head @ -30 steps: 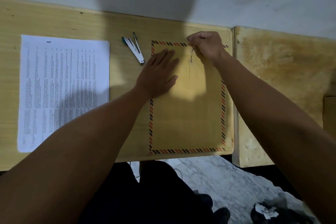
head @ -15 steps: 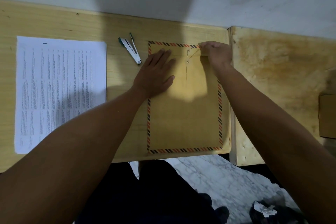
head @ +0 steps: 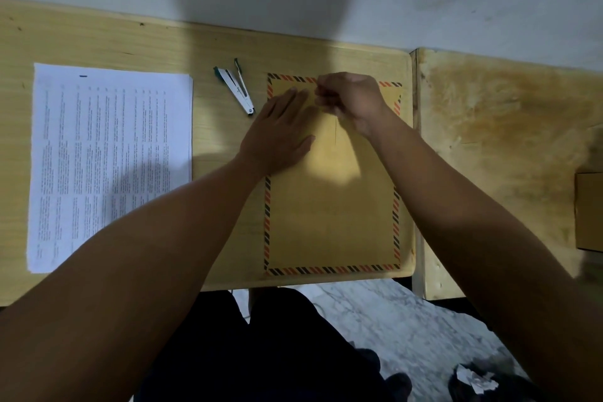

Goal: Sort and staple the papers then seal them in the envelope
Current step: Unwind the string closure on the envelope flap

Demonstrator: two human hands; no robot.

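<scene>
- Head view: a brown envelope (head: 332, 206) with a striped border lies on the desk (head: 130, 39). The left hand (head: 277, 130) presses flat on its upper left part, fingers straight.
- The right hand (head: 352, 101) hovers at the envelope's top edge, fingers curled as if pinching a closure string; the string itself is too thin to confirm.
- Judged step: opening the flap. Keeping the flat palm firm should stop the envelope sliding.
- Left of the envelope: an open stapler (head: 235, 86), then the papers (head: 111, 166), apparently unstapled.
- Flap and clasp are hidden beneath the right hand.
</scene>
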